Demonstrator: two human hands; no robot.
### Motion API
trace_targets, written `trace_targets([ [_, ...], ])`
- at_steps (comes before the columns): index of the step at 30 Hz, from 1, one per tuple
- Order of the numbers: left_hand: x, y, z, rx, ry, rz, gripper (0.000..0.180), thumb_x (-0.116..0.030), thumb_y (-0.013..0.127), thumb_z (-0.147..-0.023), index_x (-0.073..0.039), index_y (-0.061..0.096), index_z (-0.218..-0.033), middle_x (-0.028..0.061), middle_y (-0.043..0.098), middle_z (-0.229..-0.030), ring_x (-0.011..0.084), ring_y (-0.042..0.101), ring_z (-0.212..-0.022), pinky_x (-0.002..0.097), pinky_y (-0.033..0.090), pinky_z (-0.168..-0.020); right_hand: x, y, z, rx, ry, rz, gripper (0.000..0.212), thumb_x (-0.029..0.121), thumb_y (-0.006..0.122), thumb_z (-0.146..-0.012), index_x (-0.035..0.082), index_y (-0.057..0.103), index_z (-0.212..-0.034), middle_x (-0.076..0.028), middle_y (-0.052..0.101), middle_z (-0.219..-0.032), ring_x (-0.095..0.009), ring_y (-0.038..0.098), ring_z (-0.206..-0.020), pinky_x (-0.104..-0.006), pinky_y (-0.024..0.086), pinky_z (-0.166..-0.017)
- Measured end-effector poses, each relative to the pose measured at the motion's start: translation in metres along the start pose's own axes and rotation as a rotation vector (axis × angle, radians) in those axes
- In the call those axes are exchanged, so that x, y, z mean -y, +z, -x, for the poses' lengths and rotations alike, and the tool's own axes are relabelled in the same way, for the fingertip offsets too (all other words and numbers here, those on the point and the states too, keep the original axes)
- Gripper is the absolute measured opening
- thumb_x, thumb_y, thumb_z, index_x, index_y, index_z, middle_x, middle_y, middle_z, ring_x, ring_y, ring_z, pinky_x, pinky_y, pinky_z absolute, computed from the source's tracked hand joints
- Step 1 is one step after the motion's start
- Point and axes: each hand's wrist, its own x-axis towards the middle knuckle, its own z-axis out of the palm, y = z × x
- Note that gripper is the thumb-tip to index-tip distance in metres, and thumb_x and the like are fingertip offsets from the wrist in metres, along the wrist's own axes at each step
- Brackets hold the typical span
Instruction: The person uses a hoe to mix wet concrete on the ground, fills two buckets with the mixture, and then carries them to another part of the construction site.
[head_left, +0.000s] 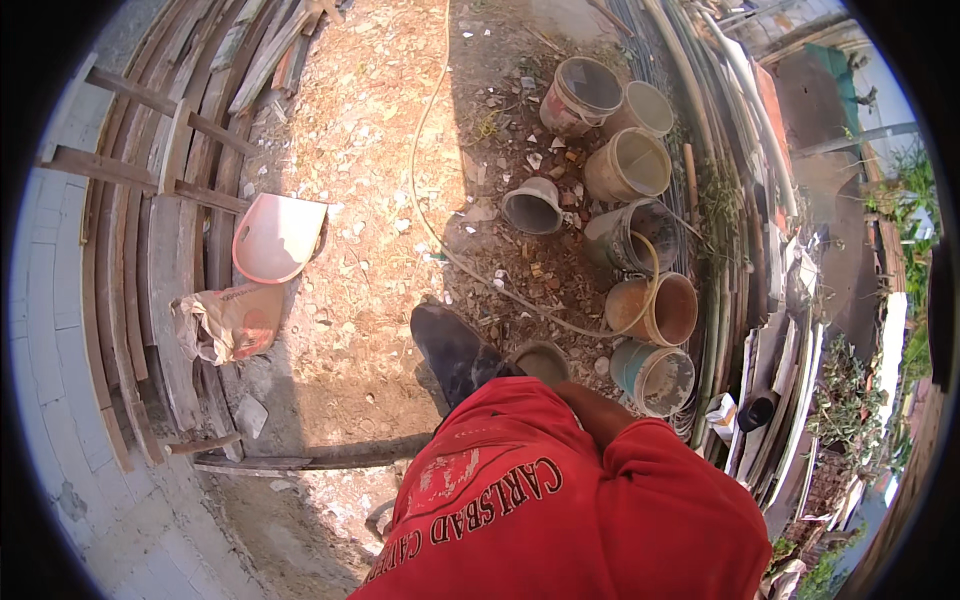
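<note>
My right arm comes out of the red sleeve and bends down beside my body, near a round grey bucket that is partly covered by my shirt. The right hand itself is hidden behind the shirt, so its grip does not show. My left hand is out of sight. Close to the arm stand a teal-sided bucket with a pale crusted inside and an orange-brown bucket. A yellowish hose runs over the ground, and its end loops into a dark grey bucket.
More buckets, two of them beige, line the right side beside long poles. On the left lie stacked planks, a pinkish curved container and a crumpled paper bag. A wooden beam crosses the ground. My dark boot stands mid-ground.
</note>
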Motion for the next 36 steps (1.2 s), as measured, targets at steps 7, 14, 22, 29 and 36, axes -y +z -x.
trace_targets([
  [7,-0.054,0.207,0.042,0.023,0.022,0.106,0.039,-0.029,0.062,-0.084,-0.018,0.03,-0.064,-0.0023,0.025,-0.051,0.0167,0.028,-0.045,0.0373,0.036,-0.053,0.004,-0.147,-0.038,-0.022,-0.01,-0.117,0.047,0.038,0.067,-0.081,0.009,0.069,-0.117,-0.02,0.068,-0.113,-0.039,0.065,-0.106,-0.0457,0.051,-0.092],
  [14,-0.093,0.413,0.106,0.098,0.033,0.2,0.038,-0.03,0.061,-0.084,-0.017,0.03,-0.065,-0.002,0.025,-0.05,0.0169,0.029,-0.046,0.0374,0.038,-0.055,-0.031,-0.336,-0.042,-0.076,-0.032,-0.079,0.046,0.037,0.068,-0.081,0.008,0.069,-0.116,-0.022,0.068,-0.112,-0.039,0.065,-0.105,-0.0459,0.051,-0.091],
  [22,-0.207,0.737,0.168,0.33,0.237,0.217,0.036,-0.032,0.057,-0.084,-0.017,0.029,-0.066,-0.0024,0.023,-0.052,0.0168,0.026,-0.045,0.0347,0.035,-0.053,-0.045,-0.593,-0.081,-0.484,-0.135,-0.25,0.046,0.037,0.07,-0.079,0.005,0.069,-0.113,-0.023,0.068,-0.11,-0.04,0.065,-0.104,-0.0478,0.051,-0.091],
  [29,-0.259,1.063,0.299,0.291,0.208,0.141,0.033,-0.038,0.055,-0.082,-0.018,0.031,-0.071,-0.0021,0.024,-0.056,0.0158,0.024,-0.049,0.0313,0.028,-0.049,-0.061,-0.806,-0.144,-0.603,-0.075,-0.173,0.046,0.038,0.068,-0.08,0.006,0.069,-0.113,-0.021,0.068,-0.112,-0.037,0.065,-0.106,-0.0471,0.051,-0.093],
  [36,-0.319,1.343,0.418,0.302,0.266,-0.11,0.03,-0.034,0.056,-0.08,-0.017,0.032,-0.075,-0.0012,0.025,-0.057,0.0169,0.024,-0.049,0.0377,0.037,-0.056,-0.068,-0.997,-0.167,-0.302,0.041,-0.358,0.045,0.04,0.064,-0.082,0.008,0.07,-0.114,-0.022,0.068,-0.112,-0.038,0.065,-0.105,-0.0465,0.052,-0.092],
])
